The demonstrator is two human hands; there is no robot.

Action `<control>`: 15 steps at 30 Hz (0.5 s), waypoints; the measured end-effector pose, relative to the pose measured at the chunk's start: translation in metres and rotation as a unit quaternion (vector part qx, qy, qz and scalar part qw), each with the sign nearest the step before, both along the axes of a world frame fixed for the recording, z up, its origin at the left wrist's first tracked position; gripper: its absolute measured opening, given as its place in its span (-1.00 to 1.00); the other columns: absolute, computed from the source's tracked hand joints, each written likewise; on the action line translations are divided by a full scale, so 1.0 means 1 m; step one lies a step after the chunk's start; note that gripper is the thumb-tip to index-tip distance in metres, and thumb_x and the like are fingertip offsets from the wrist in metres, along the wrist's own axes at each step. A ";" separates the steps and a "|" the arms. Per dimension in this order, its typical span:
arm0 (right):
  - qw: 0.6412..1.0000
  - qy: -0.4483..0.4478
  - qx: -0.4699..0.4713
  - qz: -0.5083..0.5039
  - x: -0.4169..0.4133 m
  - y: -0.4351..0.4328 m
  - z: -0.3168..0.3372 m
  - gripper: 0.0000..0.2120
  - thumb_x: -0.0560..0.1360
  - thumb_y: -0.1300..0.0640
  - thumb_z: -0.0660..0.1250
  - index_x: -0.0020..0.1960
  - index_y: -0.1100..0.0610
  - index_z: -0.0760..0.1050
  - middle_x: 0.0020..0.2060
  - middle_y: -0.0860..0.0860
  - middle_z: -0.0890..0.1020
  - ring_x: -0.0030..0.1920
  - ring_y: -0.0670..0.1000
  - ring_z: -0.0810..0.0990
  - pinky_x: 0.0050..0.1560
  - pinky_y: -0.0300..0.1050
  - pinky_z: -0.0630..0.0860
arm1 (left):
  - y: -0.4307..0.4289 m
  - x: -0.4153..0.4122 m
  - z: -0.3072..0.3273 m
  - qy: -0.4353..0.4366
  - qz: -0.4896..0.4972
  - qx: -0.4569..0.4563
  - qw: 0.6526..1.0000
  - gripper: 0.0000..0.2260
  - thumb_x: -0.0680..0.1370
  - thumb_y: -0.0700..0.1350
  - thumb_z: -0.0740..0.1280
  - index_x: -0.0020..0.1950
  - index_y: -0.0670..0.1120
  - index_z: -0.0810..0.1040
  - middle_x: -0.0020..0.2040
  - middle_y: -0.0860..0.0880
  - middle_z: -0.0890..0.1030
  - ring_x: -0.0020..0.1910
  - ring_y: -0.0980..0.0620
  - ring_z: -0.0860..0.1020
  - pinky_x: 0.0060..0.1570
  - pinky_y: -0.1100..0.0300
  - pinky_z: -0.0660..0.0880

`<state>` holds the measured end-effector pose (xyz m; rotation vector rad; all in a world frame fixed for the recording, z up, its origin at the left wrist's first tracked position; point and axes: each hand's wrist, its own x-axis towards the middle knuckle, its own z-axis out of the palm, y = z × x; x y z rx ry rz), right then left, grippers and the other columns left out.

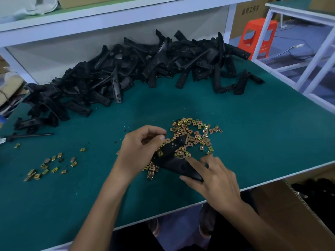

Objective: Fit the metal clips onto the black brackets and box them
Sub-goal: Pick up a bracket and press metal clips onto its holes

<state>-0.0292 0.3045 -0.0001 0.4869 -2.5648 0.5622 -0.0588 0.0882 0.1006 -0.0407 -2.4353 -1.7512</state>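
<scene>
A black bracket [174,156] lies angled over a pile of gold metal clips [195,133] in the middle of the green table [253,133]. My left hand [139,151] curls round the bracket's left part, thumb and forefinger pinched above it. My right hand [215,176] holds the bracket's lower right end with the thumb under it, while its forefinger stretches out to a clip [187,154] beside the bracket. A big heap of black brackets [126,73] runs along the back of the table.
A smaller scatter of clips [49,166] lies at the left. A cardboard box [297,211] with dark parts inside stands below the table's right front edge. An orange stool [257,37] and white frames stand at the right. A shelf hangs above the heap.
</scene>
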 end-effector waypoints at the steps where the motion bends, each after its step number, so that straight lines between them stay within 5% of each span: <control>1: 1.000 -0.001 0.002 0.000 0.000 0.000 0.000 -0.50 0.50 -0.35 0.24 0.22 -0.05 0.65 -0.12 -0.02 0.55 -0.14 0.03 0.57 -0.43 -0.19 0.32 | 0.001 -0.001 0.000 -0.003 -0.007 -0.006 1.000 -0.84 0.57 -0.23 0.41 -0.04 0.03 0.71 -0.13 0.12 0.72 -0.13 0.22 0.64 -0.08 0.40 0.53; 6: 1.000 -0.008 0.014 -0.005 0.001 0.000 0.002 -0.51 0.51 -0.36 0.22 0.21 -0.07 0.64 -0.12 -0.05 0.53 -0.13 -0.01 0.51 -0.37 -0.23 0.24 | 0.001 -0.006 -0.007 -0.022 -0.033 -0.023 0.999 -0.77 0.64 -0.17 0.32 0.15 0.13 0.67 -0.21 0.24 0.63 -0.23 0.26 0.52 -0.16 0.41 0.44; 15: 1.000 -0.007 0.012 0.004 0.002 0.000 0.005 -0.51 0.51 -0.35 0.23 0.21 -0.06 0.65 -0.14 -0.05 0.52 -0.16 0.01 0.53 -0.35 -0.24 0.22 | -0.004 -0.015 -0.013 -0.064 -0.023 0.053 0.996 -0.91 0.53 -0.03 0.48 -0.17 0.04 0.66 -0.23 0.01 0.63 -0.22 0.06 0.53 -0.10 0.13 0.46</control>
